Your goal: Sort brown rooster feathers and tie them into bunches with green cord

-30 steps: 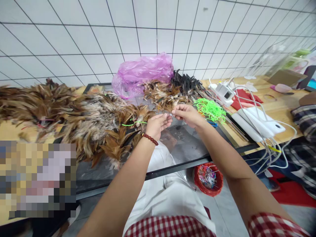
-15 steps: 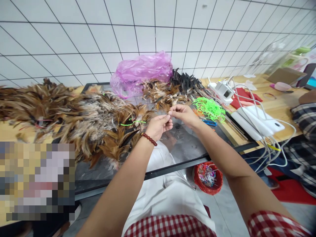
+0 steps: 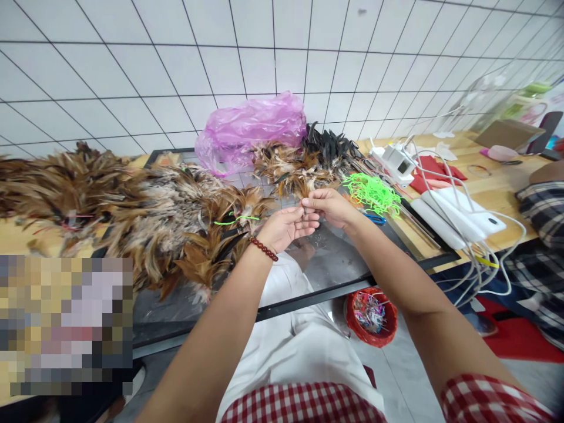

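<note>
My left hand (image 3: 286, 226), with a red bead bracelet at the wrist, and my right hand (image 3: 328, 205) meet above a glass table top (image 3: 326, 264). Both pinch something small and thin between their fingertips; I cannot make out what it is. A heap of brown feathers (image 3: 167, 223) tied with a green string lies just left of my left hand. More brown and black feathers (image 3: 304, 161) lie behind my hands. A tangle of neon green ties (image 3: 373, 192) sits right of my right hand.
A pink plastic bag (image 3: 251, 129) lies against the tiled wall. White devices with cables (image 3: 458, 214) and red cloth (image 3: 434, 173) lie on the wooden table at the right, near another person's plaid sleeve (image 3: 541, 200). A red basket (image 3: 371, 317) stands on the floor.
My hands have drawn closer together, and the left hand's fingers now reach under the right hand's fingertips. The view has shifted slightly.
</note>
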### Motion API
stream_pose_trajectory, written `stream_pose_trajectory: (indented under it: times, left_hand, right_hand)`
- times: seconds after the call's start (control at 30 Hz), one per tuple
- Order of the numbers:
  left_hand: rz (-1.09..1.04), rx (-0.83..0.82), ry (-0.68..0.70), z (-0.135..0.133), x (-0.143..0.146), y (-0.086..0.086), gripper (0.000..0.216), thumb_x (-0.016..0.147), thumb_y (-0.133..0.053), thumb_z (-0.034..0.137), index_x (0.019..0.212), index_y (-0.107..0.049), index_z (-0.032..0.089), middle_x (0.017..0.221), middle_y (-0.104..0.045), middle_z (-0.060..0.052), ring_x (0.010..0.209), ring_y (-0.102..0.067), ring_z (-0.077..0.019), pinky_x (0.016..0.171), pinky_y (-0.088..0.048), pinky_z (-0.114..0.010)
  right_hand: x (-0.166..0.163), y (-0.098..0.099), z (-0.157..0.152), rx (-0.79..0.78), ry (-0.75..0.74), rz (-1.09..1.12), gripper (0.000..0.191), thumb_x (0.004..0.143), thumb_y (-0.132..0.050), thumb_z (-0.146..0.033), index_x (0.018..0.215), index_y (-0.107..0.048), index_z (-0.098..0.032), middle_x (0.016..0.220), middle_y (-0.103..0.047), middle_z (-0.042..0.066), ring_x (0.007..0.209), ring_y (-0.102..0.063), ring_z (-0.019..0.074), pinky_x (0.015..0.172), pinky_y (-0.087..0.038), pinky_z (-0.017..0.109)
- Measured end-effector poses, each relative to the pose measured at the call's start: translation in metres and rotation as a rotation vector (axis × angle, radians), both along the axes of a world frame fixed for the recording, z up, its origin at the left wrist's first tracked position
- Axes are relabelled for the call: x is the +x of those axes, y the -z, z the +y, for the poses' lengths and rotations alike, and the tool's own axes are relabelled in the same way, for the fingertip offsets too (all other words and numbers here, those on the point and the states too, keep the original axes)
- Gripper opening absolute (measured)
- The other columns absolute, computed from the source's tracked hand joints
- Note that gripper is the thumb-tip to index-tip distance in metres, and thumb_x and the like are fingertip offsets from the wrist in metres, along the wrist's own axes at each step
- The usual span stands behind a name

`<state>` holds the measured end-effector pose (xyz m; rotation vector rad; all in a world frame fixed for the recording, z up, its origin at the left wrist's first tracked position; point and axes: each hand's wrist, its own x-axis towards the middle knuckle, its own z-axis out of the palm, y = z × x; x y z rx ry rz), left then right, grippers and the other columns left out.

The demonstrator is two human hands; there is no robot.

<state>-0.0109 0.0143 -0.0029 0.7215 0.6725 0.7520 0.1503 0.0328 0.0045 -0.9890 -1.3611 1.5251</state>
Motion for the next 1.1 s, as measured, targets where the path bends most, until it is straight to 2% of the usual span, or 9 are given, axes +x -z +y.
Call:
stream_pose_trajectory:
  times: [0.17, 0.27, 0.37, 0.47, 0.63, 0.77, 0.83, 0.97, 1.1]
  left_hand:
    - [0.065, 0.001, -0.072, -0.001, 0.001, 0.001, 0.013, 0.087, -0.057, 0.010, 0.082, -0.069, 0.006, 0.073, -0.071, -0.010, 0.062, -0.068, -0.0127, 0.062, -0.055, -0.023]
    - [0.036, 0.013, -0.172, 0.001, 0.002, 0.002, 0.006, 0.084, -0.063, 0.011, 0.082, -0.068, 0.008, 0.073, -0.070, -0.006, 0.062, -0.067, -0.0107, 0.060, -0.054, -0.021]
    - [-0.016, 0.005, -0.276, 0.004, 0.003, 0.003, 0.004, 0.083, -0.066, 0.014, 0.081, -0.067, 0.011, 0.071, -0.068, -0.002, 0.059, -0.064, -0.0082, 0.056, -0.052, -0.019]
    - [-0.058, -0.046, -0.347, 0.006, 0.003, 0.003, 0.003, 0.083, -0.065, 0.014, 0.081, -0.065, 0.011, 0.066, -0.065, 0.000, 0.056, -0.062, -0.0060, 0.055, -0.051, -0.016]
    - [-0.088, -0.094, -0.411, 0.008, 0.003, 0.003, 0.004, 0.086, -0.062, 0.013, 0.083, -0.064, 0.012, 0.065, -0.064, 0.001, 0.056, -0.061, -0.0044, 0.057, -0.050, -0.015]
    - [-0.078, -0.085, -0.397, 0.007, 0.003, 0.003, 0.003, 0.083, -0.065, 0.012, 0.081, -0.064, 0.012, 0.064, -0.062, 0.001, 0.056, -0.060, -0.0048, 0.057, -0.050, -0.015]
    - [-0.076, -0.079, -0.393, 0.006, 0.003, 0.003, 0.003, 0.083, -0.065, 0.012, 0.081, -0.064, 0.012, 0.065, -0.063, 0.001, 0.057, -0.060, -0.0051, 0.059, -0.050, -0.016]
    - [-0.048, -0.050, -0.378, 0.004, 0.005, 0.003, 0.004, 0.084, -0.063, 0.011, 0.081, -0.064, 0.011, 0.071, -0.068, -0.003, 0.065, -0.065, -0.0080, 0.069, -0.053, -0.021]
    - [0.021, -0.058, -0.317, 0.002, 0.007, 0.002, 0.007, 0.085, -0.061, 0.011, 0.081, -0.065, 0.008, 0.077, -0.071, -0.009, 0.071, -0.070, -0.0136, 0.075, -0.055, -0.027]
  right_hand:
    - [-0.002, -0.001, 0.001, 0.051, 0.018, -0.057, 0.039, 0.061, -0.080, -0.048, 0.061, -0.058, -0.016, 0.055, -0.053, -0.004, 0.050, -0.043, 0.0062, 0.048, -0.033, 0.021]
    - [0.016, -0.006, 0.006, 0.258, 0.270, -0.196, 0.033, 0.069, -0.071, -0.047, 0.082, -0.067, -0.016, 0.068, -0.062, -0.001, 0.054, -0.045, 0.0077, 0.052, -0.036, 0.023]
    - [0.048, -0.014, 0.009, 0.454, 0.526, -0.606, 0.026, 0.072, -0.066, -0.038, 0.086, -0.071, -0.016, 0.076, -0.067, 0.003, 0.065, -0.053, 0.0122, 0.061, -0.039, 0.025]
    - [0.071, -0.019, 0.008, 0.375, 0.394, -1.023, 0.017, 0.070, -0.066, -0.033, 0.071, -0.072, -0.017, 0.064, -0.064, 0.001, 0.062, -0.054, 0.0133, 0.061, -0.038, 0.026]
    - [0.059, -0.012, 0.007, 0.207, 0.305, -1.347, 0.035, 0.064, -0.073, -0.044, 0.044, -0.057, -0.020, 0.044, -0.049, 0.001, 0.051, -0.046, 0.0131, 0.053, -0.030, 0.028]
    - [0.050, -0.007, 0.007, 0.235, 0.147, -1.218, 0.020, 0.058, -0.074, -0.023, 0.045, -0.059, -0.019, 0.043, -0.049, -0.001, 0.049, -0.042, 0.0108, 0.051, -0.029, 0.027]
    - [0.049, -0.009, 0.006, 0.208, 0.076, -0.954, 0.013, 0.061, -0.072, -0.025, 0.054, -0.063, -0.018, 0.048, -0.054, -0.002, 0.050, -0.044, 0.0099, 0.051, -0.032, 0.026]
    - [0.038, -0.013, 0.004, 0.177, 0.104, -0.350, 0.022, 0.070, -0.068, -0.039, 0.070, -0.061, -0.017, 0.064, -0.062, 0.000, 0.053, -0.049, 0.0088, 0.053, -0.038, 0.023]
    - [0.017, -0.007, 0.002, 0.371, 0.144, -0.284, 0.021, 0.072, -0.069, -0.037, 0.072, -0.061, -0.017, 0.066, -0.060, -0.001, 0.059, -0.051, 0.0093, 0.059, -0.041, 0.024]
